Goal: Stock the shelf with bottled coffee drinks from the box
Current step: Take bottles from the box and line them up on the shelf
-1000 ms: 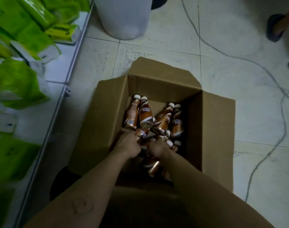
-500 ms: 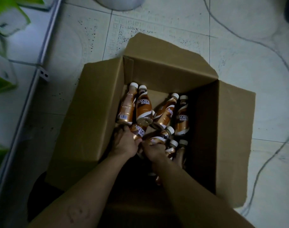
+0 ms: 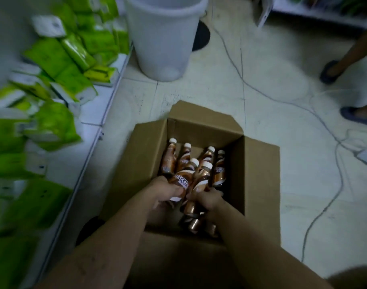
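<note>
An open cardboard box (image 3: pixel 141 161) stands on the tiled floor with several brown coffee bottles with white caps lying inside. My left hand (image 3: pixel 165 189) is closed around one labelled coffee bottle (image 3: pixel 181 178), lifted and tilted, cap pointing away. Beside it, my right hand (image 3: pixel 205 200) grips a second coffee bottle (image 3: pixel 201 177) near its base. Both bottles sit above the others still lying in the box (image 3: pixel 219 172). The white shelf (image 3: pixel 95 105) runs along the left.
Green and white packs (image 3: pixel 55 59) cover the shelf on the left. A white bucket (image 3: pixel 163 38) stands beyond the box. Cables (image 3: pixel 282 101) trail across the floor on the right, where another person's feet in dark slippers (image 3: pixel 329 71) stand.
Both hands have closed on a bottle each and raised them out of the pile. The view has tilted up, bringing the bucket, shelf packs and the other person's feet into sight.
</note>
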`<state>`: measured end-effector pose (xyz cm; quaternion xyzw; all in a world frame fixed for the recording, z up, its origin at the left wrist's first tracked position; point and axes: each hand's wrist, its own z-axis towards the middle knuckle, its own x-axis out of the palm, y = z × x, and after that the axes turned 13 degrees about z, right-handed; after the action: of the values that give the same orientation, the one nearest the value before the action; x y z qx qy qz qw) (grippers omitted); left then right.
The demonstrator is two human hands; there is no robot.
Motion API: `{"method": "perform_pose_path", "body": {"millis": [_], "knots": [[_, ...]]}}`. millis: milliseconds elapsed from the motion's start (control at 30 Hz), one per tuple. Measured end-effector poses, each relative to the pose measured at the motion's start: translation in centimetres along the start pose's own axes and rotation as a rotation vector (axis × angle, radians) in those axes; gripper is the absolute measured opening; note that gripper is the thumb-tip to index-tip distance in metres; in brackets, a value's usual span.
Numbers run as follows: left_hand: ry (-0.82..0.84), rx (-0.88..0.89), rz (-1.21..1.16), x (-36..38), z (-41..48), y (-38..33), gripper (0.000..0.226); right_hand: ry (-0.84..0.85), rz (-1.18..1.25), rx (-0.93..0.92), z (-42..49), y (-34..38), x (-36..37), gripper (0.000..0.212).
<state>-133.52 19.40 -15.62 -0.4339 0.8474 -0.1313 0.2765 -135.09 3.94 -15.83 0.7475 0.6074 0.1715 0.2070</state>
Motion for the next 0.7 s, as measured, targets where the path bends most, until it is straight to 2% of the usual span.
{"method": "perform_pose_path", "body": {"millis": [100,267,433,700], "knots": [[-0.072,0.12,-0.066,-2.4,-6.1,-2.0,0.035,0.133,0.094,-0.155,-5.3,1.9,-0.8,0.051],[-0.223,0.317,-0.179,-4.7,-15.6,-5.1,0.048,0.331,0.054,-0.446,-14.2,6.5,-1.9,0.036],[-0.383,0.535,-0.3,-8.0,-22.2,-6.6,0.046,0.334,0.057,-0.703,-21.8,11.4,-0.6,0.061],[-0.713,0.784,-0.334,-19.3,-33.9,-7.0,0.062,0.532,-0.051,-1.078,-33.5,16.8,7.8,0.069]]}}
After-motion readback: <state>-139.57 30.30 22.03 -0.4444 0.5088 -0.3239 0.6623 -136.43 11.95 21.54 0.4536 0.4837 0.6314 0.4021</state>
